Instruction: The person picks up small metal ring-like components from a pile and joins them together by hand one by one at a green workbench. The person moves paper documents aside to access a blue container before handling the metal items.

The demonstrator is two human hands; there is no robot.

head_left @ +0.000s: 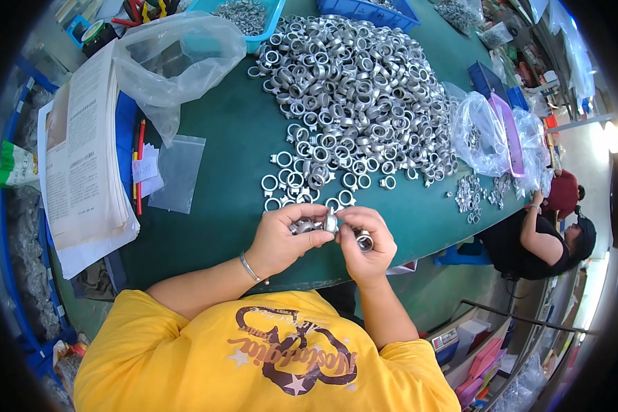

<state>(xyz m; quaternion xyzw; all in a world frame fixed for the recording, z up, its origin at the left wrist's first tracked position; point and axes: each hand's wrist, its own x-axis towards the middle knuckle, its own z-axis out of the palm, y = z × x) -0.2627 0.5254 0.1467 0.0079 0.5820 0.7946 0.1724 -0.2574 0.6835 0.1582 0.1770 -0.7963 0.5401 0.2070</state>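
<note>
Above the near edge of the table, my left hand (280, 239) is closed round several silvery metal rings. One ring (330, 223) stands up between its thumb and fingertips. My right hand (372, 248) meets it from the other side, its fingertips at that ring, while another metal ring (364, 241) sits in the curl of its fingers. Just beyond my hands, loose rings with small side lugs (270, 182) lie on the green tabletop (220, 240). They spread out from a large pile of the same rings (364, 89).
A clear plastic bag (178, 55), a zip bag (178, 172), pencils (141, 168) and a paper stack (82, 151) lie at the left. A turquoise basket (271, 24) and a blue tray (391, 15) stand behind the pile. At the right sits another person (535, 237).
</note>
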